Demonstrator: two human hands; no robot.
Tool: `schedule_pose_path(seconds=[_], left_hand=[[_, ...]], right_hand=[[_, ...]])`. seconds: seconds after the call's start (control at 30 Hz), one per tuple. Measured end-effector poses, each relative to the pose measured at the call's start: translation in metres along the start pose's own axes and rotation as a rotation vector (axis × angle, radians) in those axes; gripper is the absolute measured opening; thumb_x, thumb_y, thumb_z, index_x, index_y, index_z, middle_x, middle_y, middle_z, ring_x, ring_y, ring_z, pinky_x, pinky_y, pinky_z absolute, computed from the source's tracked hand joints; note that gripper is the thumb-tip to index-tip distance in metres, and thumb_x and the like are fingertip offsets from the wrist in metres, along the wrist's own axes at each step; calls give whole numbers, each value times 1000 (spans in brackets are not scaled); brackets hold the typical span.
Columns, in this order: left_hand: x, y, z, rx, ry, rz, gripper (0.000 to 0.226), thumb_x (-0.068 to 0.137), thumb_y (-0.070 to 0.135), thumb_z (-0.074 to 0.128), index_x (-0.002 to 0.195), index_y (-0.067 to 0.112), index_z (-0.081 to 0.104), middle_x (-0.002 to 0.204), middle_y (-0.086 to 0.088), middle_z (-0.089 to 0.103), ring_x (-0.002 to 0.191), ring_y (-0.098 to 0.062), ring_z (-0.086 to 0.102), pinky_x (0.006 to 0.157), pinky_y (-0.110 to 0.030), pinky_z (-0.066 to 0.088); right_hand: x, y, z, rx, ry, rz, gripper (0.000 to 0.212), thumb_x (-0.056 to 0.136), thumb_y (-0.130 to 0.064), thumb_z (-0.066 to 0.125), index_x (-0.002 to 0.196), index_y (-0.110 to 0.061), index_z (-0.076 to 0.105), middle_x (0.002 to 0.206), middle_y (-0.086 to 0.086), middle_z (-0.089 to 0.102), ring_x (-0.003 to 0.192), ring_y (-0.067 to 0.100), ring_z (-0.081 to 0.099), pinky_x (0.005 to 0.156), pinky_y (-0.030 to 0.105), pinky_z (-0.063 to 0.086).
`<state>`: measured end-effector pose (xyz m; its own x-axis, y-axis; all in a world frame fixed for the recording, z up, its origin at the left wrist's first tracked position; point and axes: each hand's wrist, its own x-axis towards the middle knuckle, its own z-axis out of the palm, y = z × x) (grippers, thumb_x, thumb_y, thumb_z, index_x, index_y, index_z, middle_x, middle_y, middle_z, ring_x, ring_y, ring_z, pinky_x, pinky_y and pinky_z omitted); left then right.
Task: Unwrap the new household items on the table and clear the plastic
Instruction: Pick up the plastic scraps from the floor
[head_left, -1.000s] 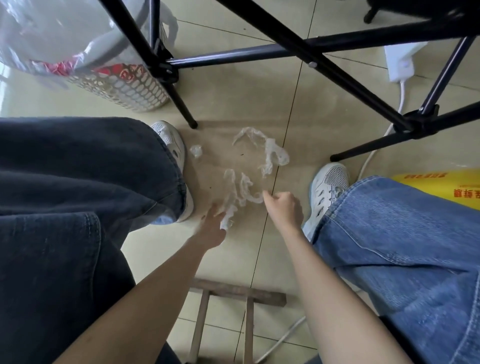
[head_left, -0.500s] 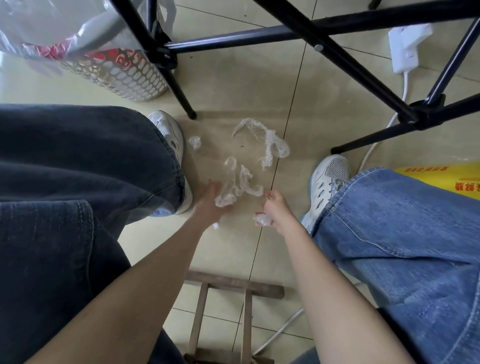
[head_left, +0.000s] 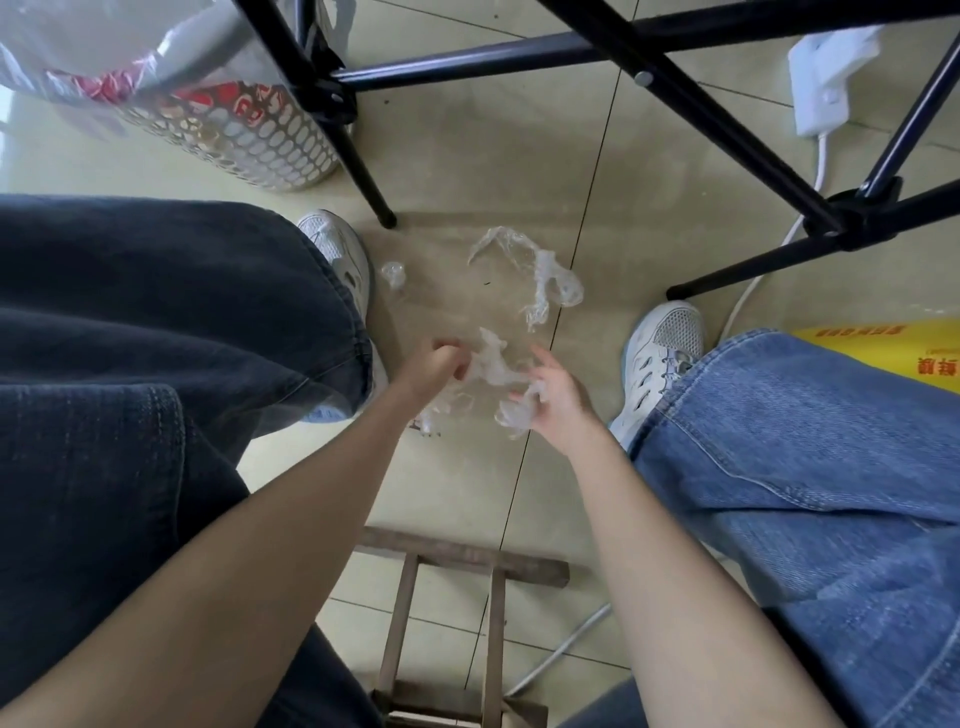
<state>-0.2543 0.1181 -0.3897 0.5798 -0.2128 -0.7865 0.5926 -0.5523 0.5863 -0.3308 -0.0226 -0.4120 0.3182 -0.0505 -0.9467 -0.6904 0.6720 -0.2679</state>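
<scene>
The crumpled plastic wrap (head_left: 491, 364) is hanging between the left hand (head_left: 434, 371), which is gripping its left side, and the right hand (head_left: 553, 402), which is holding its right side. Beyond this wrap, a second plastic strip (head_left: 540, 275) is lying on the floor (head_left: 493, 156), with a small plastic scrap (head_left: 393, 273) to the wrap's far left beside the left shoe (head_left: 343, 249). The right shoe (head_left: 660, 348) is standing right of the wrap, the waste basket (head_left: 244, 140) is sitting far beyond it to the left, and the wooden stool (head_left: 457, 556) is standing nearer than it.
</scene>
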Motion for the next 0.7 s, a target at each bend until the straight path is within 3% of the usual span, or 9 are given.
schedule_pose_path(seconds=[0.07,0.13,0.17,0.23,0.33,0.4,0.47,0.57,0.7], left_hand=[[-3,8,12,-14,-103,-55,33,80,1,47,51,14,37,55,0,35,49,-12,32,55,-29,25],[-3,10,30,-128,-132,-91,16,78,5,50,65,12,45,62,-2,42,54,-12,38,51,-25,30],[-4,12,36,-174,-125,-107,10,77,5,55,78,11,47,68,-2,46,58,-11,43,51,-21,36],[-3,7,45,-111,-97,-32,33,73,14,64,98,11,43,80,0,50,68,-11,49,52,-15,45],[7,-10,44,360,-76,177,51,61,52,51,100,19,59,106,3,54,102,-18,50,89,-32,43],[8,-10,38,298,-93,158,43,60,50,53,95,30,68,121,3,50,119,-17,43,104,-37,34],[11,-13,31,198,-68,122,46,62,41,54,105,33,68,131,0,45,125,-17,43,109,-36,33],[21,-26,26,437,-61,187,61,81,18,55,140,29,44,152,-5,21,136,-25,33,107,-46,37],[26,-22,44,981,-248,355,78,89,15,58,150,38,16,160,-4,-8,141,-32,23,106,-46,36]], right_hand=[[-3,-3,10,99,-50,59,34,103,-33,40,132,-23,54,92,2,69,84,25,65,75,39,50],[-3,-4,15,102,-83,67,37,99,-47,44,117,-21,62,90,5,72,77,22,68,73,35,51],[-1,-4,15,121,-96,49,36,98,-48,45,105,-21,67,86,4,73,74,20,69,71,33,53],[-3,-5,15,149,-133,20,40,99,-43,45,79,-21,72,79,3,72,69,17,69,66,32,53],[-3,-5,14,115,-106,-27,15,99,-22,51,90,-21,63,86,6,70,68,17,67,55,29,52],[-1,-6,12,98,25,-66,8,95,-13,57,96,-21,57,91,11,68,63,20,64,46,26,49],[-2,-8,6,48,163,-85,10,93,-13,61,88,-20,56,86,10,64,50,17,55,37,18,40],[-4,-11,-13,-91,357,-78,21,92,-27,65,78,-17,53,75,1,57,31,6,39,29,13,25],[-5,-20,-25,-179,485,-84,35,84,-39,72,68,-16,52,69,-1,54,51,13,41,41,23,33]])
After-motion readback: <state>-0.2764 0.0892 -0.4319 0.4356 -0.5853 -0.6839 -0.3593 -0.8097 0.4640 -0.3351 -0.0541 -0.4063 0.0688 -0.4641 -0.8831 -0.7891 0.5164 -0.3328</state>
